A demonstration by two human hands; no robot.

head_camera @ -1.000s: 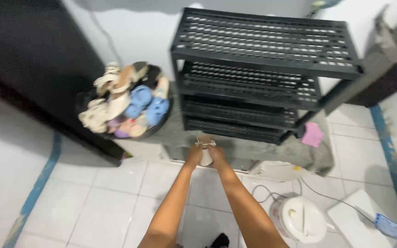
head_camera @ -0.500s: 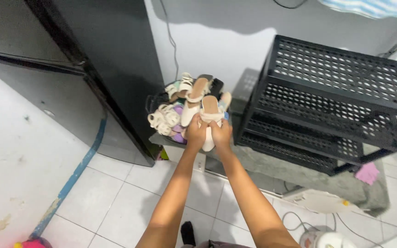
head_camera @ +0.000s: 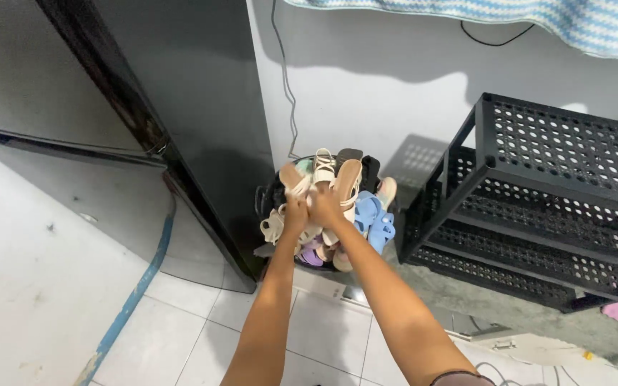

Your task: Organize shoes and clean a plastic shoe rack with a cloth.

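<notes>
A person reaches both bare arms forward over a white tiled floor [head_camera: 202, 322]. The left hand [head_camera: 295, 211] is closed around a tan sandal [head_camera: 293, 180], and the right hand [head_camera: 325, 206] appears to grip a second tan sandal [head_camera: 348, 180], though the fingers are partly hidden. Both sandals are held just above a dark basket [head_camera: 265, 196] heaped with shoes, among them a pair of light blue slides [head_camera: 373, 218]. The basket sits on the floor between a black refrigerator [head_camera: 187, 107] on the left and a black perforated shoe rack [head_camera: 538, 193] on the right, against a white wall [head_camera: 380, 86].
</notes>
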